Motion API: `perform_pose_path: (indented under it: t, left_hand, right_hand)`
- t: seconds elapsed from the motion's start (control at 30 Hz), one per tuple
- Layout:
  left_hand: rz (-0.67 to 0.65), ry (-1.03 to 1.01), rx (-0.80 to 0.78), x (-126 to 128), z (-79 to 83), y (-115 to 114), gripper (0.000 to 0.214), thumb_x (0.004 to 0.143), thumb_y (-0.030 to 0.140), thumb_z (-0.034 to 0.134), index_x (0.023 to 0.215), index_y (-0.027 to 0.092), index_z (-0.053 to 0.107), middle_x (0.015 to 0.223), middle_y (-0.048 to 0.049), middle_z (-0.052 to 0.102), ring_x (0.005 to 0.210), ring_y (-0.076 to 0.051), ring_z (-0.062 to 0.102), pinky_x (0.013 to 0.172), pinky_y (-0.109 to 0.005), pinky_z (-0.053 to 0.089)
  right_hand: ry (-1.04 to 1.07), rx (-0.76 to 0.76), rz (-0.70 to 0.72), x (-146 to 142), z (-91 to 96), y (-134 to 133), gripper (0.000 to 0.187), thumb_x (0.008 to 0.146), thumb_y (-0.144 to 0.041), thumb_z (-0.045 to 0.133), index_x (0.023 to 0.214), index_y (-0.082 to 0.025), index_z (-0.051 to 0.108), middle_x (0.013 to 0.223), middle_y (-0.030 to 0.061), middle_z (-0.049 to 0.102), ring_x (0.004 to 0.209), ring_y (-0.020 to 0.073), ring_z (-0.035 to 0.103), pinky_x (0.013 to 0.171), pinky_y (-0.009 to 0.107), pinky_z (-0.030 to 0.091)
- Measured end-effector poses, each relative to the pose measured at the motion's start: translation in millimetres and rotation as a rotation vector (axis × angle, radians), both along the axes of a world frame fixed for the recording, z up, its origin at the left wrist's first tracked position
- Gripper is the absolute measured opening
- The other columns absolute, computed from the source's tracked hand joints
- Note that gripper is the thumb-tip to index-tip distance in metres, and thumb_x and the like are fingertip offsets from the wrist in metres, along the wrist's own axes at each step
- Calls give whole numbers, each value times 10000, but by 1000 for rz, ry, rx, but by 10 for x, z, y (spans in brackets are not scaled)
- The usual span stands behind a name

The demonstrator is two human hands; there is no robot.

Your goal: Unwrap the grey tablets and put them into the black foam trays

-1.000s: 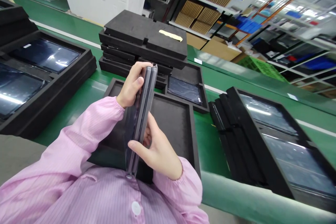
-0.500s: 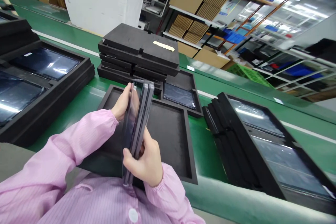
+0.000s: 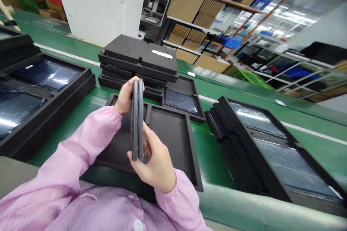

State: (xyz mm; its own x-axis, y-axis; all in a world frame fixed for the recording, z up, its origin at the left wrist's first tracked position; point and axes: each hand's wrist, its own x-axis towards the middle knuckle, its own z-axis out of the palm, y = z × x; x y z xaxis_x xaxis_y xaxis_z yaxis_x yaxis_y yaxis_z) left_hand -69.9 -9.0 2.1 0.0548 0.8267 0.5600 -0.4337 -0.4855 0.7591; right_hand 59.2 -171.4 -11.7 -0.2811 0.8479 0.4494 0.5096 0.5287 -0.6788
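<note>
Two dark grey tablets [image 3: 137,119], pressed together face to face or back to back, stand on edge with their narrow sides toward me. My left hand [image 3: 125,97] is closed around their far end. The near end rests in my right hand [image 3: 155,160], thumb on the left side and fingers curled behind on the right. Below them lies a black foam tray [image 3: 173,133] with two recesses; its right recess holds nothing, and the left one is partly hidden by my arm and the tablets.
Stacked black foam trays [image 3: 141,52] stand behind, beside a tray holding one tablet [image 3: 181,101]. Trays with wrapped tablets lie at left [image 3: 48,74] and tilted at right [image 3: 292,162]. All rest on a green conveyor belt [image 3: 207,158]. Shelves with cartons [image 3: 187,3] stand beyond.
The tablets have turned from showing a glossy screen to showing mainly their edges, and tipped more toward me. My left hand has come up around the far end. The view has shifted slightly.
</note>
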Motion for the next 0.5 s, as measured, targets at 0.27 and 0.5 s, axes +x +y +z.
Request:
perform_pose_path:
  t: [0.27,0.5]
  left_hand:
    - [-58,92,140,-7,-58,-106,578,881,739,378,733,201,529,598,13,470,525,-131,407,523,-293,321]
    - [-58,124,169,35,-68,-190,601,886,751,337,740,202,532,566,16,463,487,-127,409,499,-290,313]
  right_hand:
    - [167,-52,166,107,160,-138,839,812,-449,625,1549,-258,272,798,-23,424,627,132,441,507,261,374]
    - [243,-120,92,81,186,-139,678,815,-355,641,1444,-296,394,788,-44,392,553,90,360,467,234,321]
